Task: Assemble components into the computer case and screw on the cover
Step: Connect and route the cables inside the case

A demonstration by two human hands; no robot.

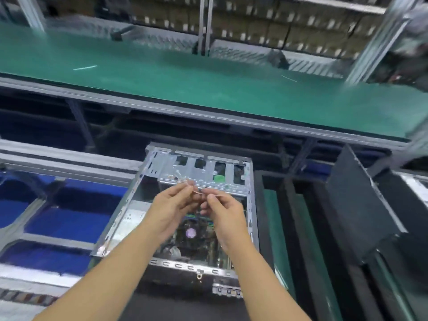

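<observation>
Left hand (172,209) and right hand (225,214) pinch a thin strip (202,193) above the open computer case (249,205).
It looks limp and light; fingers (183,189) grasp each end, the surest hold.

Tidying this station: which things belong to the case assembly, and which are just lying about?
In the job: open computer case, thin strip pinched by left hand and right hand, black panel (possibly the cover).
Lying about: blue bins, green conveyor belt, cartons.

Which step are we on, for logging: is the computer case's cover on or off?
Off. The computer case lies uncovered: its drive cage and fan show inside, beneath the left hand and right hand pinching a thin strip.
</observation>
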